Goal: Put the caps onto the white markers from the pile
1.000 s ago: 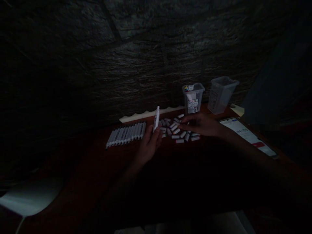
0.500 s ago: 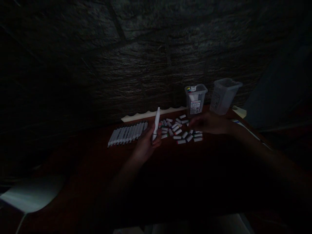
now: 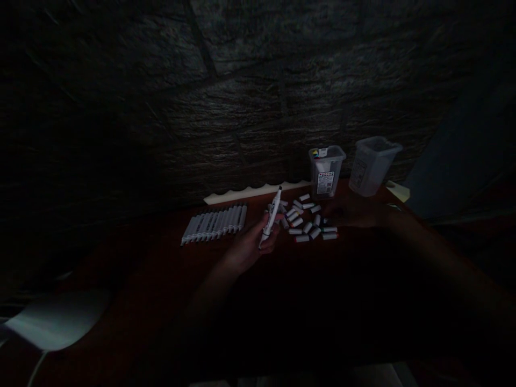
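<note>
A white marker (image 3: 272,214) with dark print on its barrel is gripped in my left hand (image 3: 258,239), tilted with its dark tip pointing up. To the right, my right hand (image 3: 349,210) is low over the table at the edge of a scatter of loose white marker caps (image 3: 296,221), some with coloured ends. It is close to a cap (image 3: 325,221), but the dim light hides its fingers and whether it touches anything. Left of my left hand, a row of white markers (image 3: 213,223) lies side by side.
Two clear plastic containers, one labelled (image 3: 325,174) and one further right (image 3: 371,166), stand at the back by the stone-textured wall (image 3: 250,118). A pale wavy-edged strip (image 3: 258,192) lies along the wall. A white lamp-like shape (image 3: 60,320) is at the lower left.
The marker in my left hand has turned, now leaning right with its dark tip and print showing. My right hand has shifted slightly right and down among the caps.
</note>
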### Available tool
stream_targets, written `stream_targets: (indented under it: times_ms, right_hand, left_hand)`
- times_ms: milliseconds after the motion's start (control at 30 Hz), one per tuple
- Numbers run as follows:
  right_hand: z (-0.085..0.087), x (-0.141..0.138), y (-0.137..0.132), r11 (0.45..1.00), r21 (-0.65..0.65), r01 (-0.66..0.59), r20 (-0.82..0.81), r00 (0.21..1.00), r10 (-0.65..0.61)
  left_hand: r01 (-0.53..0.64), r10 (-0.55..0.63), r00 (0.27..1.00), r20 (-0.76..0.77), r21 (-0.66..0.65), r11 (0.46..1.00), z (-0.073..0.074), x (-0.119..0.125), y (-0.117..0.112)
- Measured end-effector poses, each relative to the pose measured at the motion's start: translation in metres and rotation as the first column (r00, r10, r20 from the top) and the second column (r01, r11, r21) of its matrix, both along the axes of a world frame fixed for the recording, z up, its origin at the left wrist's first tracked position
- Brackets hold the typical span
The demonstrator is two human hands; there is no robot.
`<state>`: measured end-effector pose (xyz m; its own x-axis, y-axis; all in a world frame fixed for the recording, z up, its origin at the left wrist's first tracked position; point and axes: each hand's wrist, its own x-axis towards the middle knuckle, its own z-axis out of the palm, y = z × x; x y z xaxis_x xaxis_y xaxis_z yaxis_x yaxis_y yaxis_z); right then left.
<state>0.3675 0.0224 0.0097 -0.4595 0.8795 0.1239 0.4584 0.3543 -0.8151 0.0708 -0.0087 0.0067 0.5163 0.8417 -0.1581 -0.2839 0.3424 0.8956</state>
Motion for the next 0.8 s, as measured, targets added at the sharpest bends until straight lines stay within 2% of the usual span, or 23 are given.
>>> stream_targets:
  times_ms: [100, 167, 300, 400, 533, 667, 733, 800]
  right_hand:
    - [0.009, -0.006, -0.005, 0.999, -0.008, 0.047, -0.082, 0.996, -0.048]
    - [0.018, -0.015, -0.011, 0.992, -0.012, 0.127, -0.202, 0.971, -0.127]
    - [0.028, -0.038, -0.021, 0.957, -0.064, 0.284, -0.521, 0.808, -0.275]
    - [0.028, -0.050, -0.023, 0.948, -0.106, 0.301, -0.619, 0.726, -0.300]
    - [0.025, -0.054, -0.022, 0.958, -0.074, 0.279, -0.616, 0.742, -0.263]
    - [0.022, -0.056, -0.024, 0.985, -0.057, 0.161, -0.553, 0.817, -0.166]
    - [0.021, -0.058, -0.026, 0.991, -0.085, 0.106, -0.496, 0.858, -0.134]
    - [0.020, -0.059, -0.028, 0.991, -0.114, 0.067, -0.448, 0.887, -0.111]
  left_hand:
    - [0.037, -0.034, 0.998, -0.052, 0.053, 0.998, -0.002, 0.000, -0.001]
    - [0.060, -0.052, 0.995, -0.091, 0.088, 0.994, -0.003, 0.000, -0.003]
    - [0.086, -0.059, 0.982, -0.179, 0.144, 0.986, -0.005, 0.000, -0.006]
    - [0.098, -0.063, 0.971, -0.229, 0.146, 0.984, -0.005, 0.000, -0.007]
    - [0.100, -0.061, 0.965, -0.255, 0.141, 0.985, -0.003, 0.001, -0.008]
    - [0.111, -0.062, 0.956, -0.286, 0.159, 0.981, -0.003, 0.002, -0.008]
    - [0.086, 0.010, 0.934, -0.356, 0.252, 0.964, -0.004, 0.001, -0.008]
    - [0.056, 0.167, 0.880, -0.444, 0.448, 0.892, -0.006, 0.000, -0.007]
